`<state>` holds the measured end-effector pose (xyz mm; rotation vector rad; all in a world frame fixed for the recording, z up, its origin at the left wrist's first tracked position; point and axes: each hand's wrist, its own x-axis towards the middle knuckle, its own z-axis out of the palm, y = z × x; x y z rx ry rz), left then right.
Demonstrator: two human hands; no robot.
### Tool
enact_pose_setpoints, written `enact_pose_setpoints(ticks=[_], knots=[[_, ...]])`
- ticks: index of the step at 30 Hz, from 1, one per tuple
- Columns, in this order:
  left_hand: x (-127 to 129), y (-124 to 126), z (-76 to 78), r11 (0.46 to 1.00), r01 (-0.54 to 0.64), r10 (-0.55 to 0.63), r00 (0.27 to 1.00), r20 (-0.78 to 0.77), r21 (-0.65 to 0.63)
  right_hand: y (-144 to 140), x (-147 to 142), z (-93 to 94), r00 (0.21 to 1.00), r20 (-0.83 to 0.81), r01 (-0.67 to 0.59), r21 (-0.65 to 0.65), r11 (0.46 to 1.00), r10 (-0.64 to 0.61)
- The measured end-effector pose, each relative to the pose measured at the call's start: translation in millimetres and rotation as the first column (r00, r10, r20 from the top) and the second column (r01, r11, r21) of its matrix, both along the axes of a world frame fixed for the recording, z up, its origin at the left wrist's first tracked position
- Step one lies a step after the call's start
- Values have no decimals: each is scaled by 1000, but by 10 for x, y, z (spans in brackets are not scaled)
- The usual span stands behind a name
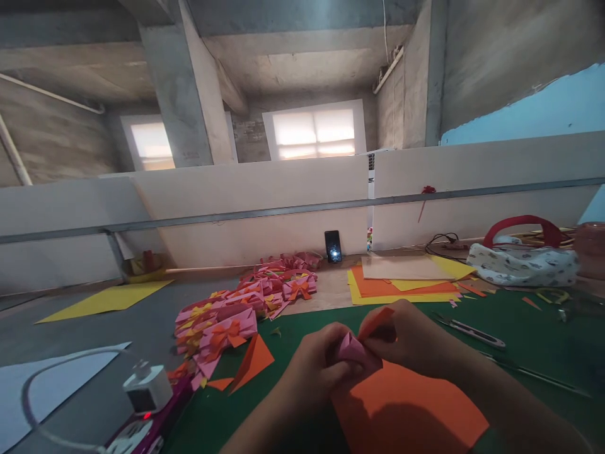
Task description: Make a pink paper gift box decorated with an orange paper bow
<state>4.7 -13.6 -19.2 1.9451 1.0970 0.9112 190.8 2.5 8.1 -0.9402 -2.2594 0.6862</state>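
Observation:
Fingers wrapped round a folded pink paper piece (355, 350), my left hand (317, 360) holds it above the green mat. My right hand (401, 340) pinches a small orange paper strip (377, 323) against the top of the pink piece. Beneath both hands lies a large orange paper sheet (406, 410), partly shaded by them. To the left of my left hand are a folded orange paper scrap (255, 362) and a heap of pink folded paper pieces with orange and yellow bows (229, 328).
A craft knife (477, 333) and a thin metal rod (543, 373) lie at the right on the green mat (302, 323). Coloured sheets (406, 285) are stacked behind. A phone (333, 246) leans on the partition. At left, a charger (147, 386) sits in a power strip.

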Motion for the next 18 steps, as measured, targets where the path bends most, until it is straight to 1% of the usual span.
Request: enact_pose_setpoints(ticks=[1, 2, 3, 5, 6, 7, 8, 9, 10, 12, 14, 15, 18], knots=[[-24, -4, 26, 1000, -9, 9, 998, 56, 9, -1, -3, 0, 1000, -2, 11, 15, 1000, -11], [-56, -5, 58, 999, -45, 40, 989, 143, 29, -4, -7, 1, 1000, 0, 17, 22, 1000, -17], [-93, -5, 94, 993, -109, 93, 963, 253, 51, -7, -12, 2, 1000, 3, 19, 20, 1000, -19], [-171, 3, 161, 952, -297, 235, 858, 456, 69, -17, -24, 4, 1000, 6, 15, -14, 1000, -15], [-201, 9, 185, 926, -374, 296, 812, 504, 58, -23, -32, 5, 1000, 5, 14, -29, 999, -13], [-220, 12, 199, 908, -418, 338, 787, 516, 43, -29, -43, 4, 1000, 2, 11, -33, 999, -11], [-222, 13, 202, 906, -421, 351, 797, 491, 35, -35, -55, 3, 1000, 0, 5, -21, 1000, -5], [-208, 10, 194, 921, -388, 334, 836, 435, 37, -41, -68, 0, 1000, 1, 1, 6, 1000, -1], [-178, 2, 177, 944, -327, 289, 888, 358, 49, -46, -81, -5, 1000, 2, 2, 44, 999, -2], [-88, -24, 127, 982, -166, 150, 975, 163, 88, -53, -105, -19, 1000, 3, 29, 124, 992, -29], [10, -49, 74, 992, -50, 51, 999, -5, 116, -55, -119, -36, 997, -1, 70, 178, 982, -71], [50, -56, 51, 993, -22, 29, 998, -53, 116, -56, -122, -43, 996, -2, 87, 192, 978, -88], [110, -53, 7, 997, -8, 14, 997, -76, 81, -58, -124, -51, 993, 0, 113, 215, 970, -116]])
